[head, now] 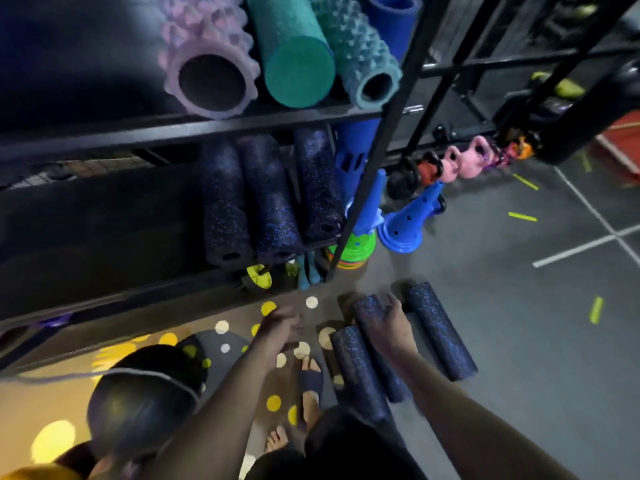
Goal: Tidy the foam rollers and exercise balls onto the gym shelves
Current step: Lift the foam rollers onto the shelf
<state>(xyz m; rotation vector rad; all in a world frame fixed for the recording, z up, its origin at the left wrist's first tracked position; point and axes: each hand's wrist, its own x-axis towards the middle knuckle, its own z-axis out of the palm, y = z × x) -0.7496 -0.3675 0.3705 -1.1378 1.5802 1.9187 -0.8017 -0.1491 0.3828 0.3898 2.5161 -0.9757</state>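
Two bare forearms reach down from the lower edge of the frame beside a dark exercise ball (138,400) at lower left. The right hand (391,327) curls its fingers over the middle roller (367,308) of three dark, blue-speckled foam rollers lying side by side on the grey floor at lower centre. The near roller (356,372) is to its left and the outer roller (440,334) to its right. The left hand (280,323) hangs blurred above the spotted mat (221,341); its fingers cannot be made out. On the black shelves (207,128), three matching speckled rollers (270,202) lie on the middle level. Pink (207,64) and teal rollers (294,53) sit on top. Blue cones (408,216) and kettlebells (464,161) stand at centre right.
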